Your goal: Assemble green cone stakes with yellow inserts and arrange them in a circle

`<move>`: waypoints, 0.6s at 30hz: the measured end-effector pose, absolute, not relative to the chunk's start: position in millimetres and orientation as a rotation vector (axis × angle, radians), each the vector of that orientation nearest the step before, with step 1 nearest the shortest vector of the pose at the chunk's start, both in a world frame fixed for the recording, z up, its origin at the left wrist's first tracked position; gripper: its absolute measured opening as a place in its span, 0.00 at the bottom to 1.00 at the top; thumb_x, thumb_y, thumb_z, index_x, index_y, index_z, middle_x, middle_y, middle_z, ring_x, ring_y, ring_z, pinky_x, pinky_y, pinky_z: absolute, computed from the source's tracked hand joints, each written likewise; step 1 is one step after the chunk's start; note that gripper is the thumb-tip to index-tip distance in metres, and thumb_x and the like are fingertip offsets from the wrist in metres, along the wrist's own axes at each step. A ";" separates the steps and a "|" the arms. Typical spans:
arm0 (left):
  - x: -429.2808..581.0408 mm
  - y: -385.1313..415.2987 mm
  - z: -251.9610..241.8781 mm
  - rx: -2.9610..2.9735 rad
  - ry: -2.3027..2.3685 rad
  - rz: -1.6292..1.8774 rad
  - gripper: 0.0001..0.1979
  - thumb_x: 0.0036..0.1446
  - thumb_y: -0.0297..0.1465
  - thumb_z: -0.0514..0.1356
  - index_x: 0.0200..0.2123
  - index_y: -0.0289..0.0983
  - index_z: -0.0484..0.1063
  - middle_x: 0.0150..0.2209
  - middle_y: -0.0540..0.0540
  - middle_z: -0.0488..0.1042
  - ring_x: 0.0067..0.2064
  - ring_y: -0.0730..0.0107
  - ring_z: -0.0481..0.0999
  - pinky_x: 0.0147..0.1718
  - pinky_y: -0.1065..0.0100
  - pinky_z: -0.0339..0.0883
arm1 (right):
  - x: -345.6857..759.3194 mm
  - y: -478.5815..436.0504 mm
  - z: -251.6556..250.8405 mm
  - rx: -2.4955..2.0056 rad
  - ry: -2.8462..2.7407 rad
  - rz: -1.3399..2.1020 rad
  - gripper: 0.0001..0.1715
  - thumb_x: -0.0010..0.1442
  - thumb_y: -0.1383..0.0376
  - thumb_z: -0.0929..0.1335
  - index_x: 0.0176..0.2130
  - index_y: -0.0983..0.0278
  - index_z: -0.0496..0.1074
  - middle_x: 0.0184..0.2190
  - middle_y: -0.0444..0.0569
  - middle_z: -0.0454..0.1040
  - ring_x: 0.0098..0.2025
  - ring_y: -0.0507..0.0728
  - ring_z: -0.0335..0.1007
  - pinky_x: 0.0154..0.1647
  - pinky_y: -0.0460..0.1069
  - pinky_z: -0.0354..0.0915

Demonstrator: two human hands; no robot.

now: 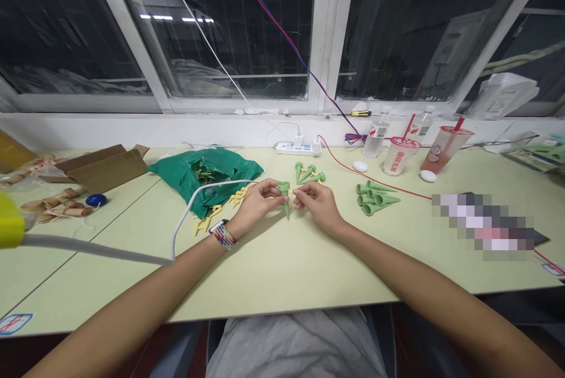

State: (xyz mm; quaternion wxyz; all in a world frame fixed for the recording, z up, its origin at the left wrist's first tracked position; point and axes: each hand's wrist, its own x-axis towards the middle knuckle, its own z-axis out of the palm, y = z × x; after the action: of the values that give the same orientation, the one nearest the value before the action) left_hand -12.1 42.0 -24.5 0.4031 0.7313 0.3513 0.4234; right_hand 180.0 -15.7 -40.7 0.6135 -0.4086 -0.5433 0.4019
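Since the left hand [260, 204] clamps the green plastic spike [286, 204] in a fingertip grip just above the worktop [282, 272], a slip could drop it, and the closed right hand [318, 201] beside it could knock it.

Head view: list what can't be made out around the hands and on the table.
Head view:
- What the right hand pinches: too small, and its fingers hide it.
- Where the left hand meets the green plastic spike: fingers hide that part.
- Contents of the green plastic bag: its folds hide most.
- The pixelated patch: pixelation hides what lies there.
- The yellow object: blurred, cut off by the left edge.
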 end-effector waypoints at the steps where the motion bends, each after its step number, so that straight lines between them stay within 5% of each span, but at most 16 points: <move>1: -12.1 41.3 -23.5 1.866 0.897 1.075 0.21 0.46 0.39 0.76 0.41 0.38 0.77 0.34 0.47 0.80 0.38 0.61 0.81 0.41 0.60 0.77 | 180.2 -16.5 -40.0 -0.953 -1.267 0.923 0.20 0.58 0.49 0.75 0.32 0.62 0.74 0.25 0.46 0.78 0.25 0.55 0.74 0.30 0.50 0.71; 11: -8.5 33.8 -15.5 1.875 0.889 1.045 0.19 0.44 0.36 0.76 0.37 0.38 0.74 0.32 0.48 0.80 0.36 0.63 0.80 0.39 0.63 0.75 | 174.9 -15.9 -41.3 -1.097 -1.315 0.972 0.31 0.65 0.40 0.66 0.24 0.61 0.67 0.15 0.39 0.62 0.16 0.50 0.54 0.19 0.47 0.52; 15: -4.8 27.7 -8.4 1.738 0.854 0.987 0.19 0.44 0.36 0.77 0.35 0.37 0.74 0.32 0.50 0.78 0.35 0.67 0.78 0.38 0.67 0.73 | 178.0 -18.7 -37.5 -1.109 -1.372 0.897 0.28 0.70 0.44 0.61 0.28 0.60 0.64 0.20 0.41 0.67 0.19 0.52 0.61 0.23 0.47 0.58; 18: -4.6 24.3 -6.6 1.587 0.802 0.959 0.18 0.45 0.35 0.76 0.34 0.37 0.73 0.30 0.52 0.75 0.33 0.71 0.75 0.36 0.69 0.71 | 187.8 -21.2 -33.4 -1.110 -1.654 0.508 0.17 0.72 0.53 0.62 0.36 0.60 0.67 0.27 0.43 0.71 0.27 0.54 0.66 0.31 0.48 0.61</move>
State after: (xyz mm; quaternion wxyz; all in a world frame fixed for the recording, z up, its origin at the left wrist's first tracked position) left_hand -4.6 24.3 -6.6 0.5319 0.6651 0.3364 0.4019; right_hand 187.8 -21.2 -33.4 0.5167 -0.4622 -0.6889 0.2117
